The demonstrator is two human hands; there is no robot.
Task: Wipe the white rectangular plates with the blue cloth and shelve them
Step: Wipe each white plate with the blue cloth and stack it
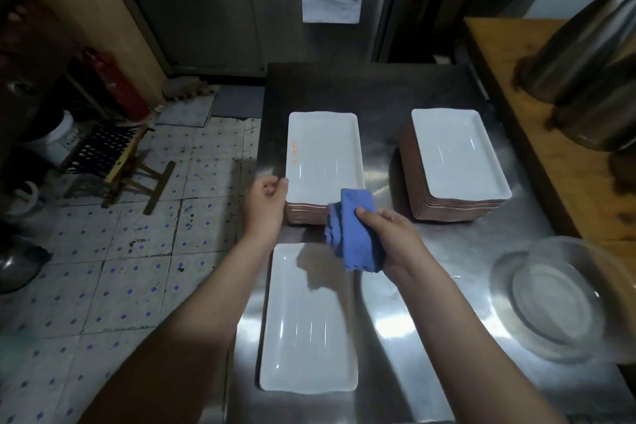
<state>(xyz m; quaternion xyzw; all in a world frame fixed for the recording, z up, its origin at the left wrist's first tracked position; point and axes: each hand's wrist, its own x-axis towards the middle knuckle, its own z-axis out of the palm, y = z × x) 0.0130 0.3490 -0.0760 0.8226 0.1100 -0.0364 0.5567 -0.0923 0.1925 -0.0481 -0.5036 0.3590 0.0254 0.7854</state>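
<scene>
My left hand point(266, 198) sits at the near-left corner of the top plate point(323, 151) on the left stack point(306, 213), at the centre of the frame. Its fingers point(283, 185) are curled onto that corner in what looks like a light pinch. My right hand point(390, 239) grips the blue cloth point(354, 237), fingers wrapped around the bunched fabric, just below and to the right of that stack. A second stack point(457, 155) stands to the right, well apart.

My main worry is that one-corner hold. Lifting a glossy plate from one corner could let it swing or slip, and it might drag the plate beneath it along. This stack stands near the left edge of the tabletop point(395, 93), with tiled floor point(137, 251) directly beside it, so a slide leftward would likely mean breakage. The single plate point(306, 327) at the lower centre also lies close to that edge, under my forearms, where an elbow could nudge it.

As for containers, every plate face I can see is bare. The glass bowl point(557, 303) at the lower right looks empty. The steel pots point(585, 55) at the upper right hide their insides, and I cannot tell what the white bucket point(58, 138) at the left holds.
</scene>
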